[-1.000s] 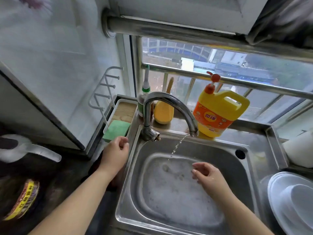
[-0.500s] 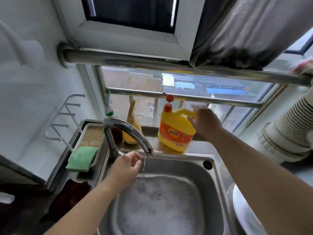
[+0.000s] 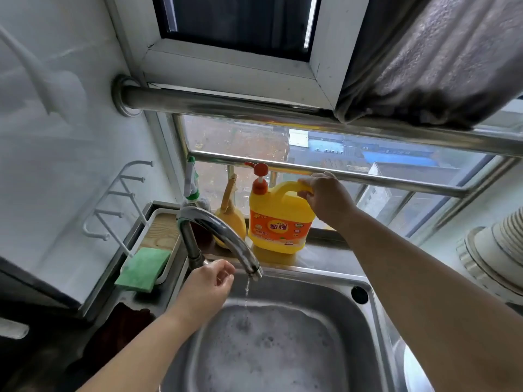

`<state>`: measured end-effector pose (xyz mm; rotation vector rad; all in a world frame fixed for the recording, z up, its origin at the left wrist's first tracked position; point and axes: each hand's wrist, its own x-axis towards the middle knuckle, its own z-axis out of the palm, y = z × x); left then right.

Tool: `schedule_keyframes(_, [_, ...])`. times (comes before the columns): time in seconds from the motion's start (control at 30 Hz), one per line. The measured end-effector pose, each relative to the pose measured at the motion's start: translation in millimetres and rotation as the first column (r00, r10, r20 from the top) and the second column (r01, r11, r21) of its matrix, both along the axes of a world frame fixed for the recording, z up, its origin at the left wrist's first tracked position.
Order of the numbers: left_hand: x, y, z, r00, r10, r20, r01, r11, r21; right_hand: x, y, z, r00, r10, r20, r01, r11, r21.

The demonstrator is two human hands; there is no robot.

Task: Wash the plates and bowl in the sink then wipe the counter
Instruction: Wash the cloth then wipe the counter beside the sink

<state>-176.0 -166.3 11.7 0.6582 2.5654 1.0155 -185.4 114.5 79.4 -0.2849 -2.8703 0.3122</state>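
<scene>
The detergent jug [image 3: 278, 219] on the sill is grasped by its handle in the right hand [image 3: 325, 199]; the left hand [image 3: 208, 284], loosely curled and grasping nothing, is held under the trickling tap [image 3: 218, 236]. Suds are seen in the sink [image 3: 365, 312]; a plate's edge [image 3: 414, 372] is glimpsed right of it. Washing and wiping are judged undone.

Soft grey daylight enters through the window [image 3: 325, 154] behind the sink [image 3: 365, 312] and lights the scene evenly, without hard shadows. The steel rail [image 3: 226, 104] and the faucet [image 3: 223, 233] carry pale highlights. The lower left corner is dark and muddy. The wide lens bends straight lines toward the edges, and the left wall [image 3: 56, 123] looks smeared and blurred.
</scene>
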Motion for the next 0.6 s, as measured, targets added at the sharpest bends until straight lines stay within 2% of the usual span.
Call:
schedule_keyframes(0.3, [-3,-6,-4,0.999,0.024,0.025,-0.023,1.0,-0.009,3,2,-10,0.999,-0.025,-0.035,0.021,0.995,-0.096])
schedule_keyframes(0.4, [0,-4,-8,0.998,0.021,0.055,-0.021,1.0,-0.003,24,-6,-15,0.985,-0.088,-0.146,0.073,0.991,-0.108])
schedule_keyframes(0.47, [2,-3,-13,0.997,0.024,0.072,-0.025,1.0,0.005,45,-22,-26,0.963,-0.094,-0.251,0.057,0.987,-0.149])
schedule_keyframes(0.5, [5,-4,-15,0.997,0.026,0.072,-0.026,1.0,0.001,57,-33,-32,0.963,-0.084,-0.257,0.036,0.982,-0.187])
schedule_keyframes(0.6, [15,-10,-26,0.995,0.027,0.101,-0.025,1.0,-0.017,96,-70,-59,0.993,-0.081,-0.08,0.047,0.933,-0.356])
